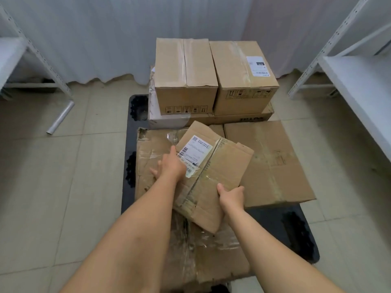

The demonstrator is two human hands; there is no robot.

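Note:
A small cardboard box (213, 170) with a white shipping label hangs tilted above a stack of flat boxes on a black pallet (296, 229). My left hand (171, 166) holds its left side, fingers wrapped under the edge and thumb on the label. My right hand (231, 194) grips its near right edge, thumb on top and fingers hidden underneath. Beneath it lie a worn, taped large box (152, 157) on the left and another large box (275, 166) on the right.
Two sealed cartons (186, 75) (243, 81) stand side by side on a long flat box (239, 119) at the pallet's far end. White metal shelving (359, 81) flanks the right, another rack (31, 49) the left. A roll of clear film (60, 117) lies on the tiled floor. A white curtain hangs behind.

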